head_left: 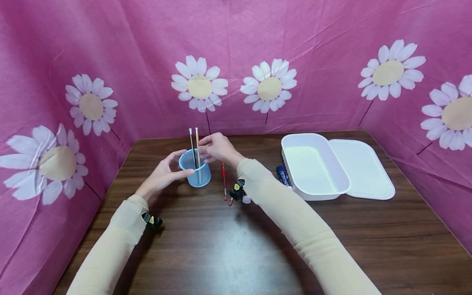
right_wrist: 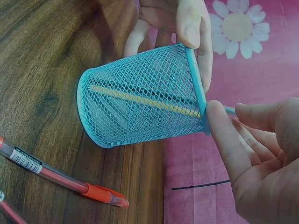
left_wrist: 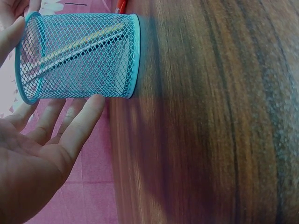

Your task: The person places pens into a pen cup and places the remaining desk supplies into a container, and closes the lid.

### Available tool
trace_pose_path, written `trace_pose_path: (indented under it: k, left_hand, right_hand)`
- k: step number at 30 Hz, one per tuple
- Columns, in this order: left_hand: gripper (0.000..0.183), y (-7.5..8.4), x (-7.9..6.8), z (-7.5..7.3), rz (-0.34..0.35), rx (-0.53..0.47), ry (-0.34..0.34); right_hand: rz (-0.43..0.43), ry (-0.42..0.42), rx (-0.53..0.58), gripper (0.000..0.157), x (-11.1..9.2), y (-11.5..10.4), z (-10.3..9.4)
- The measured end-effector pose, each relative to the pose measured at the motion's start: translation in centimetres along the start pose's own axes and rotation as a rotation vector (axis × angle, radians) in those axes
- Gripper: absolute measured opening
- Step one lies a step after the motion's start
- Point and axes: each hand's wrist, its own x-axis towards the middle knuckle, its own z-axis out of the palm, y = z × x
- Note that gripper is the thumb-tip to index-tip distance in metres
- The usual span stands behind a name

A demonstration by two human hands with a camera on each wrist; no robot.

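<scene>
A light blue mesh pen cup stands upright at the back left of the table. Two slender pencil-like sticks with pale tips lean in it: one yellow, one dark. My left hand holds the cup from the left, thumb at the near rim and fingers round the far side. At the opposite side of the rim is my right hand, its fingers loosely bent beside the yellow stick. In the right wrist view, the index fingertip overlaps the rim and the thumb stands apart from it.
Right of the cup lies a red pen, with another red-tipped pen partly hidden by my right wrist. A blue glue stick lies against a white plastic box. The box's lid is to its right. Pink flowered cloth hangs behind.
</scene>
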Motion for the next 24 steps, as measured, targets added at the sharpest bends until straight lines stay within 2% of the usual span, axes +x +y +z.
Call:
trace_pose_path:
  k: [6, 12, 18, 24]
  left_hand:
    - [0.083, -0.23, 0.14, 0.18, 0.01, -0.073, 0.002]
    - [0.084, -0.06, 0.02, 0.22, 0.012, -0.061, 0.002]
    - [0.083, 0.14, -0.13, 0.12, -0.022, -0.034, 0.001]
    - [0.083, 0.12, -0.03, 0.08, -0.034, -0.021, 0.001]
  right_hand:
    - [0.004, -0.015, 0.027, 0.029, -0.06, 0.01, -0.18]
    - [0.003, -0.023, 0.038, 0.031, -0.23, 0.07, -0.25]
    - [-0.007, -0.044, 0.024, 0.032, -0.35, -0.04, -0.52]
    - [-0.018, 0.012, 0.001, 0.024, -0.87, -0.12, -0.93]
